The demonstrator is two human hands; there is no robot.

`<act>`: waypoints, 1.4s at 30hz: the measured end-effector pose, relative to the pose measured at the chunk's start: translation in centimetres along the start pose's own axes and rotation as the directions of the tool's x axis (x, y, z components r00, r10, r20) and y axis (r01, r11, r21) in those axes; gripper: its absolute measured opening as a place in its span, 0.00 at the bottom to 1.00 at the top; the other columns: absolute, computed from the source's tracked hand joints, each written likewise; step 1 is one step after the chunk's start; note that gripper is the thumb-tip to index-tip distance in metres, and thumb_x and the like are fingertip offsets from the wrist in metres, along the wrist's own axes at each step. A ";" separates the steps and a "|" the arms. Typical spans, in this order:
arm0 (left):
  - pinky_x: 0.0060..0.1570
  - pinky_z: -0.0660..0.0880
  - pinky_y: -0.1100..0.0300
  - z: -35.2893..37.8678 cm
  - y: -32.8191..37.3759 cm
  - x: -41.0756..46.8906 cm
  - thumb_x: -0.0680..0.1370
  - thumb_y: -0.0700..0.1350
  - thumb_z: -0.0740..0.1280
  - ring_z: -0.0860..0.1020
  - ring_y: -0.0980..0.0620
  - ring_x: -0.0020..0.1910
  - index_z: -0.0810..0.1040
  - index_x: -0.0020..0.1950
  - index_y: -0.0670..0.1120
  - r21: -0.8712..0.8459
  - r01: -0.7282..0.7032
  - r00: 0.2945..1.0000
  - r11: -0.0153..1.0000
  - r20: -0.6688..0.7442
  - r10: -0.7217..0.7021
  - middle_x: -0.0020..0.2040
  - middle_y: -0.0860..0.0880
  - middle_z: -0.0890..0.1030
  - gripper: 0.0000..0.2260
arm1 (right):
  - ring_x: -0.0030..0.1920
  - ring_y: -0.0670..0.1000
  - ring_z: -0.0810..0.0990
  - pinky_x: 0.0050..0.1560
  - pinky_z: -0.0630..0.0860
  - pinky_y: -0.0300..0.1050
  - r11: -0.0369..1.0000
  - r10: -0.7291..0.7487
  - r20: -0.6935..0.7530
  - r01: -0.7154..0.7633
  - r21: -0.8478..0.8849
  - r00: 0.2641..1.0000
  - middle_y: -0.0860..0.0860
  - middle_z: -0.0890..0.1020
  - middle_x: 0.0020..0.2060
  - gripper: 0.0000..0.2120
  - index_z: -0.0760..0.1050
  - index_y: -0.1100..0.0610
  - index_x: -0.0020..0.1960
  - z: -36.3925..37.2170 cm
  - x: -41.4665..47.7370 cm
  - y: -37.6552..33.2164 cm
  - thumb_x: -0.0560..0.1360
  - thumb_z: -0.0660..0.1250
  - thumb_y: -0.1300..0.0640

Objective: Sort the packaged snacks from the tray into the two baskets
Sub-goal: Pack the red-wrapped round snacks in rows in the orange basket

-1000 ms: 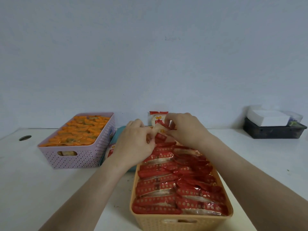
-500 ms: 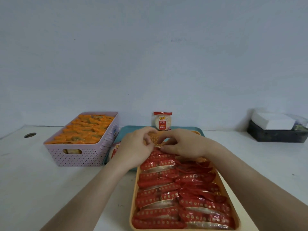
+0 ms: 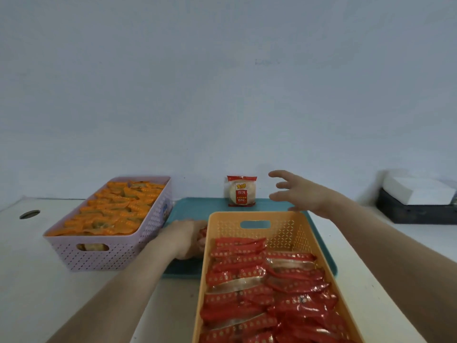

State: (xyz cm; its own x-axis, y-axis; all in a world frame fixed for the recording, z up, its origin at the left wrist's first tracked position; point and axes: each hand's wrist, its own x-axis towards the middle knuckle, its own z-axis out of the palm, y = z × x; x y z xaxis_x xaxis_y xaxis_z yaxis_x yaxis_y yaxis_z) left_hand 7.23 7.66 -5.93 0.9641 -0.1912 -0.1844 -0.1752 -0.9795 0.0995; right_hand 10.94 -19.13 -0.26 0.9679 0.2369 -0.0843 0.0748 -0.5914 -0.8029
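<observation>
An orange basket (image 3: 257, 215) in front of me holds several red snack packets (image 3: 262, 288). To its left stands a pink basket (image 3: 111, 257) full of orange packets (image 3: 116, 211). Both baskets partly cover a teal tray (image 3: 193, 209). My left hand (image 3: 185, 240) is down on the tray beside the orange basket's left wall, its fingers curled over a red packet (image 3: 203, 231) that is mostly hidden. A red-and-white packet (image 3: 241, 191) stands upright at the tray's far edge against the wall. My right hand (image 3: 301, 194) hovers to the right of it, fingers spread, holding nothing.
A black box (image 3: 418, 214) with a white block (image 3: 418, 191) on top sits at the far right of the white table. A round hole (image 3: 29, 214) is in the tabletop at the far left. The wall rises right behind the tray.
Both hands have left the far end of the orange basket. The left dropped onto the tray left of the basket. The right rose, opened and moved to the back right.
</observation>
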 end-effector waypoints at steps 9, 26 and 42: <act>0.47 0.74 0.55 -1.1 -0.9 7.2 0.77 0.50 0.66 0.79 0.47 0.52 0.67 0.70 0.51 -0.361 -0.018 0.936 0.932 -0.335 -0.111 0.57 0.46 0.81 0.22 | 0.62 0.57 0.74 0.60 0.71 0.48 0.891 -0.251 -0.055 0.209 -0.403 0.966 0.57 0.74 0.61 0.36 0.57 0.47 0.76 2.7 9.7 2.6 0.74 0.71 0.53; 0.41 0.76 0.61 -5.4 2.4 7.8 0.73 0.31 0.68 0.79 0.50 0.42 0.76 0.59 0.47 -0.866 -0.328 0.887 0.377 -0.420 -0.191 0.51 0.42 0.81 0.19 | 0.41 0.53 0.80 0.36 0.79 0.45 0.873 -0.129 -0.100 0.161 0.460 0.987 0.55 0.79 0.47 0.12 0.71 0.52 0.62 0.7 5.2 -2.2 0.82 0.56 0.50; 0.44 0.78 0.61 -7.8 10.6 -3.2 0.71 0.31 0.69 0.78 0.59 0.50 0.78 0.51 0.53 -0.660 -0.621 0.736 0.423 -0.677 0.023 0.46 0.57 0.78 0.17 | 0.42 0.54 0.83 0.41 0.79 0.43 0.884 -0.443 -0.259 0.371 -0.284 0.858 0.46 0.80 0.37 0.21 0.78 0.56 0.63 -0.3 -6.3 -4.9 0.71 0.75 0.58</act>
State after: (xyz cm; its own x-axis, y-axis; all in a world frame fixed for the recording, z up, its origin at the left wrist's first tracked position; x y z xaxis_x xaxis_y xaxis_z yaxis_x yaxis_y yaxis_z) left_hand 3.81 -1.62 3.34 0.8404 -0.1206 0.5283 -0.5406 -0.2536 0.8021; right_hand 4.56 -17.97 4.38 0.8598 0.2658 0.4360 0.4931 -0.6539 -0.5739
